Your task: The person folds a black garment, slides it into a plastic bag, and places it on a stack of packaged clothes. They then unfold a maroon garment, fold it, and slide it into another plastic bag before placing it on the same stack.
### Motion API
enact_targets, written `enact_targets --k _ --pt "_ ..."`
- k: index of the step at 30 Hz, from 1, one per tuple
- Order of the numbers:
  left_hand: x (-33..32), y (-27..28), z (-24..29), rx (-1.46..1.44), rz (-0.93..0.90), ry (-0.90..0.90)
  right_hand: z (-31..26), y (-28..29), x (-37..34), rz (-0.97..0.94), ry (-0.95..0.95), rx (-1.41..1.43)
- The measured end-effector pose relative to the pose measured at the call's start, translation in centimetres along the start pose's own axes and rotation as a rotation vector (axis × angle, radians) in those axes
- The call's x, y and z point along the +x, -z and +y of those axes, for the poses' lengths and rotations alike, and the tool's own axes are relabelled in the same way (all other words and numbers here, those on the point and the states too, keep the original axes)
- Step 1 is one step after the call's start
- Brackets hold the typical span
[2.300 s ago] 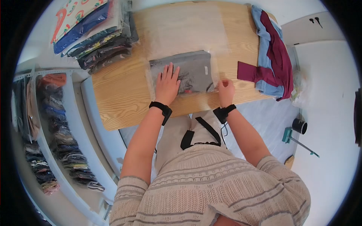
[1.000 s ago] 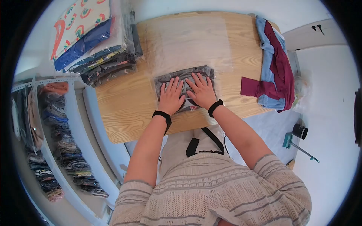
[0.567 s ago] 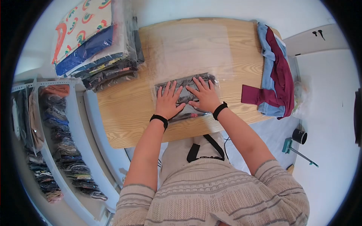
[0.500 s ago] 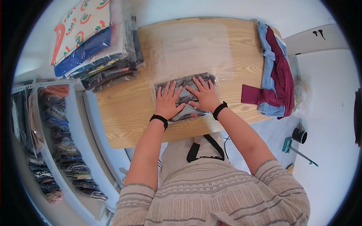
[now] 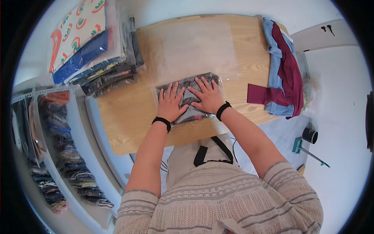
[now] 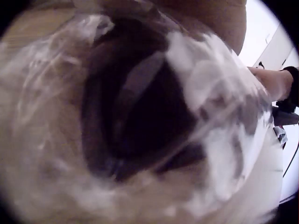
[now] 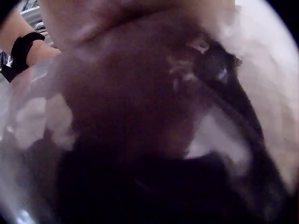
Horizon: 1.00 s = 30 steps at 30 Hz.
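Observation:
A folded dark grey garment in a clear plastic bag (image 5: 191,114) lies near the front edge of the wooden table. My left hand (image 5: 170,103) rests flat on its left half, fingers spread. On the right half lies my right hand (image 5: 209,97), fingers also spread, the thumbs pointing toward each other. In the left wrist view the shiny clear plastic (image 6: 219,154) wrinkles around the dark cloth (image 6: 145,107). The right wrist view shows the dark bagged garment (image 7: 121,116) close up, with glare on the film. Both palms hide much of the bag.
Empty clear plastic bags (image 5: 198,46) lie flat behind the garment. A stack of bagged clothes (image 5: 97,50) stands at the back left. Maroon cloth (image 5: 286,70) and light blue denim (image 5: 274,58) lie along the right side of the table (image 5: 124,117). Shelves of bagged clothes (image 5: 70,144) stand left.
The right hand has moved from the bag's right edge onto its top, beside the left hand. Both hands then stay spread on the bag, and the head view shifts slightly.

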<state>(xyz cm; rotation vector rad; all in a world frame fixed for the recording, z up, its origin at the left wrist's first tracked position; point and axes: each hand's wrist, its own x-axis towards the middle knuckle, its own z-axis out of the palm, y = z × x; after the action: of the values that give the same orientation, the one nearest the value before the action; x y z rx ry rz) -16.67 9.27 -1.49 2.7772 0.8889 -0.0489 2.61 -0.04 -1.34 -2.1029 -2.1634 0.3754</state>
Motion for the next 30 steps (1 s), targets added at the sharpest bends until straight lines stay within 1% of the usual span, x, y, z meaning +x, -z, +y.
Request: enact_targets --k 4,6,7,8,10,11,12,13,14,15,16,17,18,20,21,23,24,26,30 --pt "-0.1 0.0 -0.2 0.01 0.022 -0.025 0.0 1.0 0.4 -0.01 0.015 0.012" --pt "-0.2 -0.2 -0.3 0.026 0.029 -0.029 0.2 2.6 0.7 -0.192 -0.026 0.122" --pt "-0.2 -0.4 -0.3 0.007 0.043 -0.015 0.1 3.4 0.7 -0.129 -0.024 0.188" --pt "-0.3 -0.6 -0.3 -0.012 0.057 0.0 -0.2 4.2 0.4 -0.13 -0.024 0.187" --pt "-0.3 0.7 0.2 0.028 0.054 0.003 -1.2 4.9 -0.4 0.103 0.046 0.102" --pt "-0.3 1.5 0.5 0.07 0.05 0.005 -1.9 4.6 -1.1 0.101 0.049 0.104" --pt "-0.4 1.7 0.7 0.07 0.049 0.008 -2.7 3.8 -2.1 0.06 -0.021 0.146" --pt "-0.5 1.8 1.0 0.092 0.11 -0.006 -3.2 2.8 -2.9 0.018 -0.093 0.189" --pt "-0.6 1.9 1.3 0.115 0.171 -0.021 -3.6 2.0 -3.4 0.016 -0.092 0.191" --pt "-0.9 1.9 1.6 0.115 0.168 -0.021 -3.9 1.1 -3.8 0.09 -0.098 0.166" --pt "-1.2 1.9 2.0 0.151 0.19 0.045 -4.0 0.4 -4.0 0.166 -0.105 0.143" --pt "-1.6 2.0 2.3 0.188 0.212 0.11 -3.9 -0.3 -4.1 0.168 -0.107 0.147" --pt "-1.8 1.8 2.5 0.192 0.21 0.106 -3.8 -0.5 -4.0 0.185 -0.11 0.143" --pt "-2.5 1.5 3.0 0.17 0.167 -0.028 -3.7 -0.8 -4.2 0.2 -0.12 0.14" --pt "-2.7 0.9 3.2 0.171 0.167 -0.03 -3.7 -0.6 -4.2 0.177 -0.118 0.087" --pt "-2.9 -0.2 3.3 -0.012 0.119 -0.087 -3.5 -0.1 -4.0 0.157 -0.114 0.03" --pt "-3.0 -0.4 3.2 -0.012 0.123 -0.088 -3.3 -0.1 -4.1 0.17 -0.112 0.034" --pt "-3.2 -1.1 2.8 -0.033 0.067 0.0 -2.8 -0.3 -4.1 0.179 -0.111 0.037" --pt "-3.2 -1.3 2.8 -0.004 0.084 0.001 -2.3 -1.5 -4.1 0.138 -0.094 0.066"
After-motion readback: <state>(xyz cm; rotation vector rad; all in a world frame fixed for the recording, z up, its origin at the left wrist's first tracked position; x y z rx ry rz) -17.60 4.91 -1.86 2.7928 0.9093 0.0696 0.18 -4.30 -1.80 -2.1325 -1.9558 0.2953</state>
